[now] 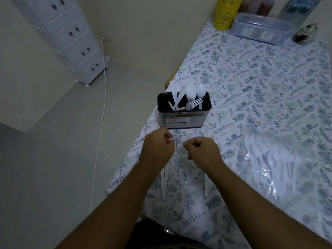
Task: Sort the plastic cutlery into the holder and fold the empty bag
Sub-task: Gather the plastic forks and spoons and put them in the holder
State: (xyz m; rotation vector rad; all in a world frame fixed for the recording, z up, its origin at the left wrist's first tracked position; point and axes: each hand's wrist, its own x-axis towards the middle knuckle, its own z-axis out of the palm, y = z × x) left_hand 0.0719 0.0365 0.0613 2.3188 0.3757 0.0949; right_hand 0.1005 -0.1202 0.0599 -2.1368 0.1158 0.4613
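Drawers [71, 38] stand far left against the wall, white, with a cable [102, 105] trailing down across the floor beside them. Coming right, I've got the left hand [158, 146] hanging over the table's near-left edge, fingers curled tight, and I can see a thin white piece of cutlery [164, 178] running down from under that fist, so I call it gripped. Just above and between both hands sits the holder [184, 112], a dark upright box on the flowered tablecloth [269, 87], already carrying white knives on its left side and forks and spoons on its right. The right hand [203, 150] is just beside the left one, a small gap between them, knuckles up and fingers clenched; something pale shows at its fingertips and below the wrist, but I cannot tell whether it actually holds anything. Further right, well apart from both hands, lies the clear bag [273, 164], flat on the cloth with white cutlery inside. At the far end I see a yellow cup [224, 13] and a clear lidded box [260, 27].
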